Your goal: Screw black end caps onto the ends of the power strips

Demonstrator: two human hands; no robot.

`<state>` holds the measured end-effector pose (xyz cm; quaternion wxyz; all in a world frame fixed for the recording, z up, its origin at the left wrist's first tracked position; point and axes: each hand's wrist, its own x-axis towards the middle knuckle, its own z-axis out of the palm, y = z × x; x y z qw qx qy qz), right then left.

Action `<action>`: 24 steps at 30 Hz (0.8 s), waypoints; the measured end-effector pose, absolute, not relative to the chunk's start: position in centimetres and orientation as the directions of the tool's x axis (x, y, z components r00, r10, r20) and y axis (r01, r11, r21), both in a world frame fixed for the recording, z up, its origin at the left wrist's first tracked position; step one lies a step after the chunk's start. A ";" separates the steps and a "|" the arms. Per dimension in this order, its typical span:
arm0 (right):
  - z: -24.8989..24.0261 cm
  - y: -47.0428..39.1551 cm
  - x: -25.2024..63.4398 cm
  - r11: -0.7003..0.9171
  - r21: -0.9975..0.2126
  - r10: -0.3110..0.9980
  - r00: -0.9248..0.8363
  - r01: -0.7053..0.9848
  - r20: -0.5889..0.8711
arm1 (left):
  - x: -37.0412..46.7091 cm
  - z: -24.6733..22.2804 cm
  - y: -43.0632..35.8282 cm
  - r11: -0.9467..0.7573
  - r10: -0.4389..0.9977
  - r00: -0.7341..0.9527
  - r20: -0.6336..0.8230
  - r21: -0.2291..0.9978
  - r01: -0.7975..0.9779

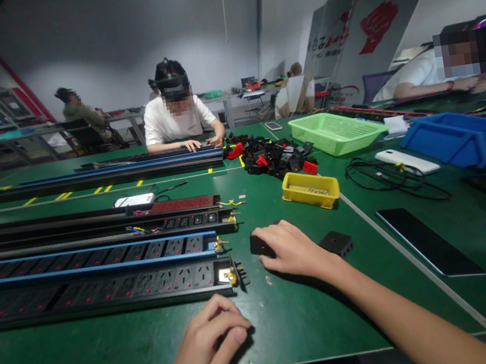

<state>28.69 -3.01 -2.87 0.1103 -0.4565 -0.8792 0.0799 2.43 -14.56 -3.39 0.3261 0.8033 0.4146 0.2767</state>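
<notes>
My right hand (291, 247) is closed around a small black plastic piece (259, 244) on the green table. Under my right wrist lies another black plastic block (337, 243). My left hand (208, 337) rests near the front edge, fingers loosely bent and slightly apart, with nothing visible in it. Just beyond it is the end of the nearest black power strip (126, 288), with a black end piece (240, 274) and a yellow wire there. Behind that lies a blue-edged power strip (144, 252), then a black strip with sockets (189, 221) and one with a dark red section (185, 204).
Loose black and red parts (275, 152) form a pile near a yellow bin (310, 190) of small metal pieces. Beyond are a green basket (338, 131) and a blue bin (467, 138). A dark flat panel (430, 242) and coiled cable (372, 173) lie right. A co-worker (176, 113) sits opposite.
</notes>
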 end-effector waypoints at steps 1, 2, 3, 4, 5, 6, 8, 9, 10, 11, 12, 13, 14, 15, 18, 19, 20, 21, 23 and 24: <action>-3.0 -3.0 28.7 0.569 -0.253 0.821 -0.558 0.783 0.119 | 2.4 -3.4 -14.5 -0.436 0.845 0.509 0.164 0.763 0.477; -3.1 -2.9 28.7 0.565 -0.269 0.823 -0.555 0.780 0.119 | 2.3 -3.3 -14.4 -0.428 0.844 0.512 0.156 0.772 0.470; -3.2 -2.9 28.7 0.560 -0.286 0.826 -0.551 0.778 0.118 | 2.3 -3.3 -14.4 -0.421 0.844 0.514 0.150 0.779 0.464; -3.3 -2.9 28.7 0.554 -0.302 0.829 -0.547 0.775 0.118 | 2.2 -3.3 -14.3 -0.413 0.846 0.513 0.145 0.787 0.458; -3.3 -2.8 28.7 0.550 -0.320 0.831 -0.543 0.771 0.121 | 2.1 -3.3 -14.3 -0.406 0.848 0.511 0.143 0.794 0.453; -3.4 -2.8 28.7 0.547 -0.339 0.833 -0.537 0.766 0.130 | 2.1 -3.3 -14.2 -0.400 0.850 0.507 0.142 0.800 0.447; -3.3 -2.8 28.6 0.538 -0.388 0.839 -0.519 0.748 0.162 | 2.1 -3.3 -14.2 -0.389 0.856 0.498 0.142 0.810 0.438; -3.2 -2.8 28.5 0.530 -0.418 0.845 -0.503 0.738 0.182 | 2.1 -3.3 -14.2 -0.381 0.859 0.494 0.137 0.815 0.436; -3.1 -2.7 28.5 0.520 -0.450 0.851 -0.484 0.726 0.203 | 2.1 -3.3 -14.1 -0.371 0.862 0.490 0.129 0.820 0.436; -3.1 -2.7 28.5 0.510 -0.480 0.858 -0.464 0.714 0.220 | 2.1 -3.3 -14.1 -0.359 0.865 0.488 0.118 0.824 0.438; -3.0 -2.6 28.5 0.503 -0.507 0.862 -0.447 0.700 0.237 | 2.2 -3.2 -14.1 -0.348 0.867 0.488 0.105 0.828 0.440; -2.9 -2.5 28.5 0.502 -0.527 0.863 -0.437 0.685 0.254 | 2.2 -3.2 -14.0 -0.339 0.868 0.488 0.094 0.831 0.441; -2.9 -2.5 28.6 0.507 -0.540 0.861 -0.431 0.672 0.272 | 2.2 -3.2 -14.0 -0.332 0.868 0.489 0.086 0.833 0.442; -2.9 -2.4 28.6 0.514 -0.546 0.857 -0.429 0.662 0.286 | 2.2 -3.2 -13.9 -0.327 0.868 0.490 0.082 0.835 0.441; -3.1 -2.3 28.7 0.526 -0.536 0.850 -0.431 0.661 0.303 | 2.1 -3.3 -13.9 -0.305 0.871 0.488 0.053 0.837 0.454; -3.2 -2.3 28.7 0.526 -0.529 0.850 -0.430 0.666 0.303 | 2.1 -3.4 -13.9 -0.295 0.873 0.486 0.038 0.836 0.464; -3.3 -2.2 28.7 0.525 -0.523 0.851 -0.429 0.672 0.303 | 2.1 -3.4 -13.9 -0.285 0.874 0.486 0.023 0.834 0.472; -3.3 -2.2 28.7 0.524 -0.515 0.851 -0.428 0.678 0.303 | 2.1 -3.5 -14.0 -0.276 0.875 0.485 0.011 0.834 0.479; -3.3 -2.2 28.7 0.523 -0.496 0.852 -0.425 0.693 0.305 | 2.0 -3.5 -14.0 -0.266 0.876 0.482 -0.002 0.832 0.487; -3.3 -2.2 28.6 0.522 -0.486 0.853 -0.423 0.701 0.307 | 2.0 -3.6 -14.1 -0.263 0.877 0.480 -0.007 0.830 0.492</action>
